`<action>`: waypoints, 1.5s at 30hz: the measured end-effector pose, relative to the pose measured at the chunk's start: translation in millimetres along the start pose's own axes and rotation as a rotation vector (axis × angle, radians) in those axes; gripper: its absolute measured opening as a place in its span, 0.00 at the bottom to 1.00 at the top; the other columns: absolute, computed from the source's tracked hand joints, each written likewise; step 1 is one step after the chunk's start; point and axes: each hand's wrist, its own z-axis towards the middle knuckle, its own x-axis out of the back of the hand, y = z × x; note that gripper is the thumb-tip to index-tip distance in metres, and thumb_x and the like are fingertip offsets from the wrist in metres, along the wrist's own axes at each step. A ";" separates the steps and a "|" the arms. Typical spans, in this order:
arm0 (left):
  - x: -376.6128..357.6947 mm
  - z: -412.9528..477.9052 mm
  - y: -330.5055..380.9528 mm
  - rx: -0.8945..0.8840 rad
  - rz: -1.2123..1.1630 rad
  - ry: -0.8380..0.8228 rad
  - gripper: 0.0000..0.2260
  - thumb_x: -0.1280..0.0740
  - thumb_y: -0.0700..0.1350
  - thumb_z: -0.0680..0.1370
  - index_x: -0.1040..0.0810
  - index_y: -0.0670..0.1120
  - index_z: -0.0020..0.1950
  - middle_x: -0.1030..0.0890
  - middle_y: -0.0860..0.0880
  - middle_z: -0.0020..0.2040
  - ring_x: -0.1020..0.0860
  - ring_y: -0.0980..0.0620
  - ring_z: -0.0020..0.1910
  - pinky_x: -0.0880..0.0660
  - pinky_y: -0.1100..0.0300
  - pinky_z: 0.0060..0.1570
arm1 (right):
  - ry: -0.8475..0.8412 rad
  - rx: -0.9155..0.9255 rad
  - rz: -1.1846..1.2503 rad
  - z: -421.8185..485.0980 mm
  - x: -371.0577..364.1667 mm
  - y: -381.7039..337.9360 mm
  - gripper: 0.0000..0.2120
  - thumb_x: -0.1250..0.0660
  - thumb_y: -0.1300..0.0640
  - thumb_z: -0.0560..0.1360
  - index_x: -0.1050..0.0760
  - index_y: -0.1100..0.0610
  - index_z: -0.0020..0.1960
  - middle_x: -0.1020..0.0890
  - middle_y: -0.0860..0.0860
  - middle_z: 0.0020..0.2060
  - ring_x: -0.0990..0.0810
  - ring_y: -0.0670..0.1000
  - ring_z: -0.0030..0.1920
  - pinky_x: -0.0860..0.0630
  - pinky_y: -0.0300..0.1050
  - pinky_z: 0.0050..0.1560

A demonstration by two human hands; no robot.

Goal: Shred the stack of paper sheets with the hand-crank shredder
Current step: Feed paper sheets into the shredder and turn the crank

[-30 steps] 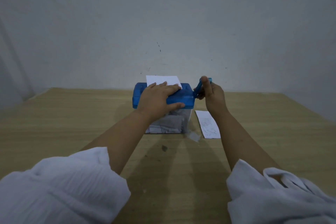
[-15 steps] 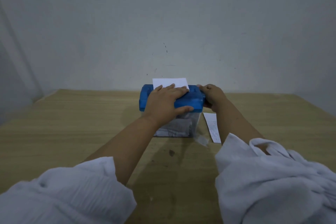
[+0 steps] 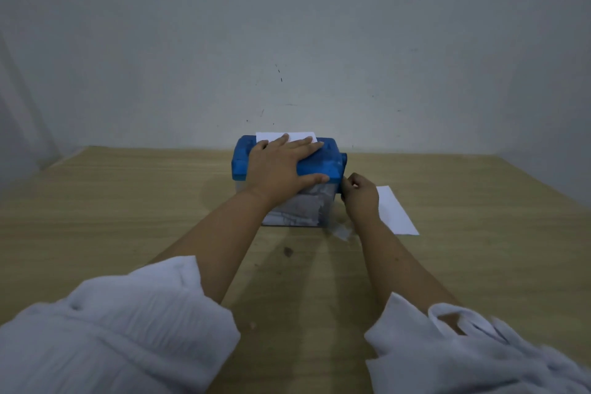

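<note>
A small shredder with a blue top (image 3: pixel 319 163) and a clear bin (image 3: pixel 303 211) full of grey shreds stands on the wooden table (image 3: pixel 128 201). A white sheet (image 3: pixel 278 136) sticks up from its slot. My left hand (image 3: pixel 281 166) lies flat on the blue top, fingers straight, pressing it down. My right hand (image 3: pixel 359 195) is low at the shredder's right side, fingers curled round the crank handle, which the hand mostly hides. More white paper (image 3: pixel 396 211) lies flat on the table to the right of the shredder.
A grey wall (image 3: pixel 287 41) rises right behind the shredder at the table's far edge. A small scrap of clear or white material (image 3: pixel 342 232) lies by the bin's front right corner. My white sleeves fill the bottom of the view.
My right hand has swung with the crank from the top, past the shredder's upper side, down to its lowest point. The sheet stands lower in the slot. My left hand has stayed put.
</note>
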 end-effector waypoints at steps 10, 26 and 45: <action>0.6 1.8 6.8 0.061 -0.037 -0.002 0.27 0.39 0.66 0.74 0.37 0.62 0.72 0.38 0.60 0.74 0.42 0.50 0.75 0.47 0.48 0.70 | 0.267 0.237 0.151 -45.0 8.9 -7.2 0.21 0.39 0.60 0.79 0.41 0.56 0.29 0.38 0.49 0.24 0.40 0.44 0.28 0.43 0.37 0.29; 0.6 -0.9 4.9 0.006 -0.051 0.024 0.28 0.38 0.65 0.74 0.36 0.60 0.72 0.35 0.59 0.73 0.41 0.53 0.74 0.48 0.49 0.71 | 0.040 0.145 0.537 0.5 34.4 -82.2 0.05 0.35 0.59 0.77 0.24 0.59 0.50 0.28 0.49 0.31 0.33 0.44 0.29 0.34 0.36 0.30; -3.2 -1.2 3.4 0.014 -0.028 0.052 0.27 0.40 0.66 0.74 0.38 0.61 0.73 0.36 0.61 0.73 0.40 0.54 0.74 0.47 0.52 0.69 | -0.141 -0.174 -0.047 38.8 16.2 -45.0 0.11 0.40 0.63 0.79 0.24 0.65 0.58 0.19 0.55 0.41 0.24 0.52 0.35 0.34 0.37 0.30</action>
